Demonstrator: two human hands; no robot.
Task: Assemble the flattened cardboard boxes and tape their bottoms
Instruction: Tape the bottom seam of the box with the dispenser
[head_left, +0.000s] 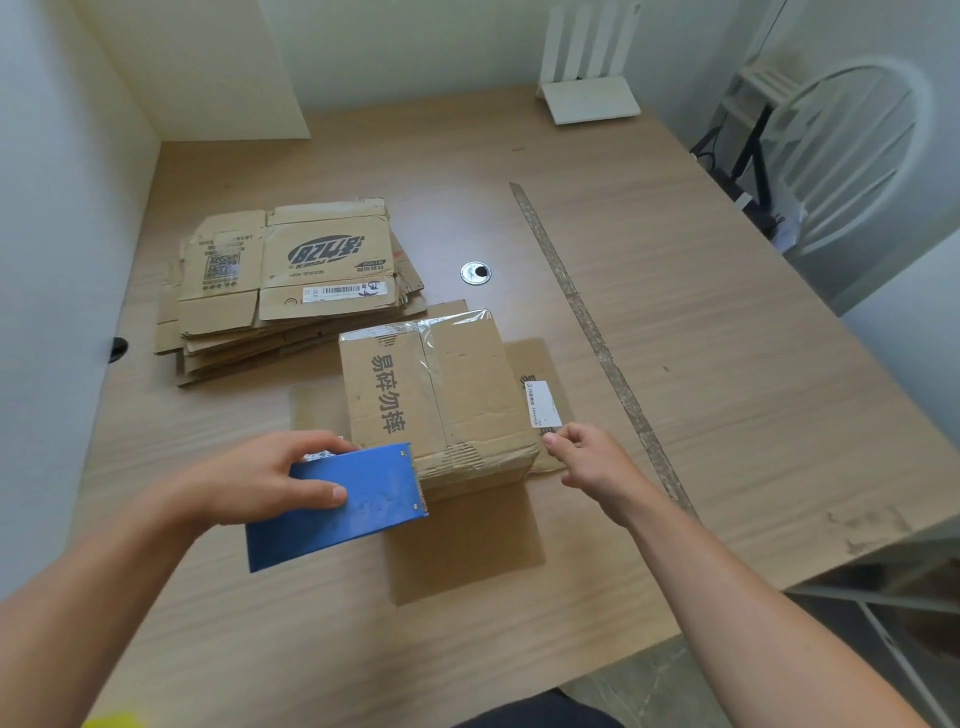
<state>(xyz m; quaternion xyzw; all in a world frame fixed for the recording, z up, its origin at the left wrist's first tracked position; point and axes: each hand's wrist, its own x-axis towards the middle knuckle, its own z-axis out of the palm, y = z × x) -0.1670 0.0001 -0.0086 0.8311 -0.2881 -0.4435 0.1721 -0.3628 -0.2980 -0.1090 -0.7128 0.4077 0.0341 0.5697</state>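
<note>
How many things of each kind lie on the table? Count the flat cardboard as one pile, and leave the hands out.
assembled cardboard box: 1
pile of flattened boxes: 1 (its sheets cannot be counted)
blue tape dispenser: 1
long ruler: 1
white router: 1
Total: 5

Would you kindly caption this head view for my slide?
Left hand holds a blue tape dispenser at a taped cardboard box.
</note>
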